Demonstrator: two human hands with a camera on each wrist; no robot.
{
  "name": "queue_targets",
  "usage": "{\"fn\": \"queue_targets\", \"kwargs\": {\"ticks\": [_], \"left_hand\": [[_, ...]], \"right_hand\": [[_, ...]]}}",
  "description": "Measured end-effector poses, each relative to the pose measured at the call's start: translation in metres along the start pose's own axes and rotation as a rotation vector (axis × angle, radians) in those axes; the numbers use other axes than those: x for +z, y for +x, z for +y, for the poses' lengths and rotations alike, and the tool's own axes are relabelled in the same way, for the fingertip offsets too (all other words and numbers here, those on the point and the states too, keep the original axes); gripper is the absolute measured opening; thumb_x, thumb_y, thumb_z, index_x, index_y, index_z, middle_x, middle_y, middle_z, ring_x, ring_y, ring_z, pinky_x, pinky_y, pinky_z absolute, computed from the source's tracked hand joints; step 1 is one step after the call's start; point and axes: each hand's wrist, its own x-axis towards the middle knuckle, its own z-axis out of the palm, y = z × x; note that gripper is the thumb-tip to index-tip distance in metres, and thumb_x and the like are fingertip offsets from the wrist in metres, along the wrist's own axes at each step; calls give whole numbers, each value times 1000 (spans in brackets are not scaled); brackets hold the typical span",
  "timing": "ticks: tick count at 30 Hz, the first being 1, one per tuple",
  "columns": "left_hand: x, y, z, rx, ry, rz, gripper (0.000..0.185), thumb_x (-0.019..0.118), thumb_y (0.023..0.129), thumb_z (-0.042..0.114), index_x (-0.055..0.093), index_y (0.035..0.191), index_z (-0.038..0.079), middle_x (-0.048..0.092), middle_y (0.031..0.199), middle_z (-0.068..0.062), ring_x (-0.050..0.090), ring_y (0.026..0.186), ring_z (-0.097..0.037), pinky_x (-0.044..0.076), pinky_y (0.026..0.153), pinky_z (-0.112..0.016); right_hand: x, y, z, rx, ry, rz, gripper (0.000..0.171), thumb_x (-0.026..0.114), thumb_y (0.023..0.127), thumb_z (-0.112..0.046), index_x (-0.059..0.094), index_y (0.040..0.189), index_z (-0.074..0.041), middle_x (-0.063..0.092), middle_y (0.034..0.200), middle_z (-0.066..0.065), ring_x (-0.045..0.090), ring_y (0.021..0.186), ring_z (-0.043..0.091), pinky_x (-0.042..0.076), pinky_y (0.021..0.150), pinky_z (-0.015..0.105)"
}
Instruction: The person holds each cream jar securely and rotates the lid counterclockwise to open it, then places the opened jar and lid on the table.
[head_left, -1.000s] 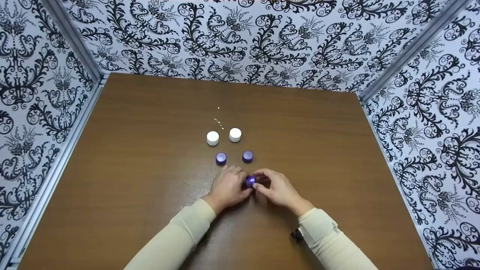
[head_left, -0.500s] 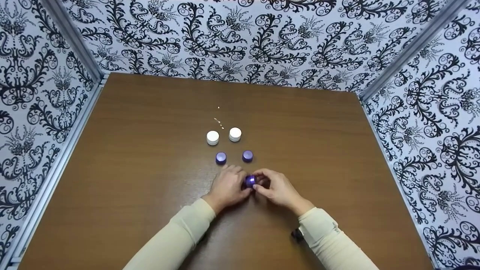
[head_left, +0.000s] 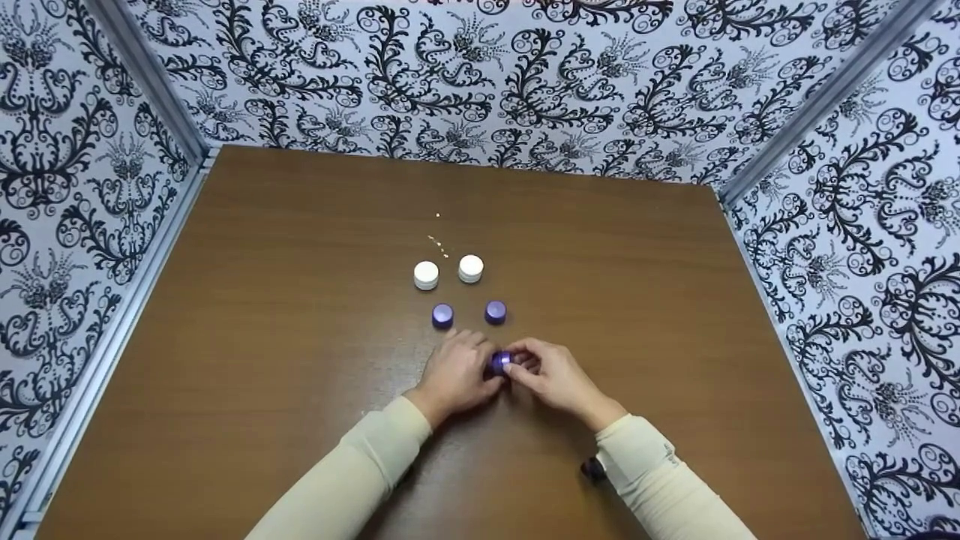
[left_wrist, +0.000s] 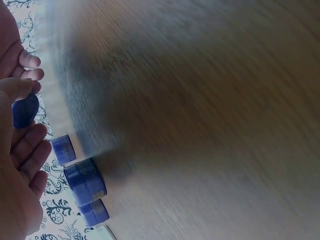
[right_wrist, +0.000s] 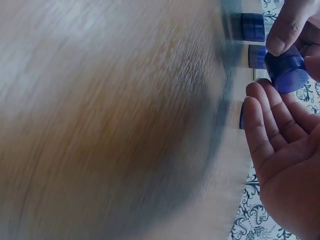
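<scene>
Small purple jar (head_left: 500, 362), held just above the near middle of a brown wooden table (head_left: 262, 337), between two hands that meet over it. Left hand (head_left: 455, 373) cupped at the jar's left side, fingertips curled to it; right hand (head_left: 551, 377) pinching it from the right with thumb and fingertips. In the right wrist view, same jar (right_wrist: 286, 73) gripped at its round wall by fingertips, palm below it open and relaxed. In the left wrist view, jar (left_wrist: 24, 110) seen edge-on between thumb and fingers. Cannot tell whether lid and base are being turned against each other.

Just beyond the hands, two more purple jars, one to the left (head_left: 442, 315) and one to the right (head_left: 495, 311), each standing apart. Farther off, two white jars side by side, left (head_left: 426, 274) and right (head_left: 471, 268). Past those, a few tiny pale specks (head_left: 439, 244) on the wood. Patterned black-and-white walls (head_left: 480, 82) on three sides.

Likely handling: light, rigid, hard plastic by the look of it, with a glossy and probably slippery surface. Too small for a full grasp; best taken at the curved side wall with fingertips, opposite points pressed evenly, as here. Probably not fragile, yet apt to roll on its wall if dropped.
</scene>
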Motion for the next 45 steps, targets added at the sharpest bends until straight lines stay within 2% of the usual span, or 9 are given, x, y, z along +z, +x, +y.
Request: {"fn": "queue_targets", "kwargs": {"ticks": [5,9,14,17,20,23,28,38,45], "left_hand": [[2,0,-1,-2,-5,10,35,79,76,40,71,93,10,62,88,2,59,85,-21,44,78,-39],[1,0,0,-9,-9,7,36,79,76,40,71,94,10,63,89,1,59,86,-21,44,80,-39],[1,-1,0,-9,-11,8,37,79,76,41,72,96,11,63,90,2,59,86,-21,44,82,-40],[1,-1,0,-2,-3,15,37,80,76,40,71,95,10,64,90,1,59,86,-21,45,81,-39],[2,-2,0,4,4,22,36,80,75,39,71,94,9,64,91,1,60,87,-22,45,81,-39],[2,-2,-1,8,3,28,36,80,75,38,71,94,9,65,91,1,60,87,-22,45,81,-38],[3,-1,-1,13,-2,36,35,80,75,38,71,94,10,64,90,1,59,85,-22,45,78,-39],[4,-2,-2,12,-4,44,36,81,74,38,71,93,9,64,89,1,59,84,-22,45,77,-39],[4,-2,-2,9,4,37,37,81,75,39,71,95,9,64,89,1,59,85,-22,45,78,-39]], "right_hand": [[0,0,0,-27,21,-5,31,74,88,-7,63,118,-4,67,101,6,67,88,19,56,78,37],[0,0,-1,-23,18,-2,34,73,89,-7,62,121,-2,67,103,7,67,89,19,56,79,37],[-1,0,-2,-3,6,-1,27,70,92,-11,64,117,-2,68,100,5,67,88,18,56,78,36],[0,0,-1,-5,3,-2,25,71,90,-9,65,114,-5,68,98,3,67,88,18,56,78,35],[0,0,-1,-12,6,-4,30,72,87,-5,63,116,-4,67,100,4,67,88,17,56,80,34],[0,0,-1,-10,0,-8,34,72,87,-6,62,119,-3,67,102,5,67,89,16,55,80,34],[0,1,0,-4,-21,-13,29,70,92,-13,64,118,-3,69,100,3,67,88,16,56,78,33],[0,0,0,-30,-27,-7,34,74,87,-8,63,119,-6,66,101,2,67,87,15,55,78,34],[0,1,-1,-22,-19,-5,28,69,92,-14,64,118,-5,69,101,3,68,88,16,56,78,34]]}}
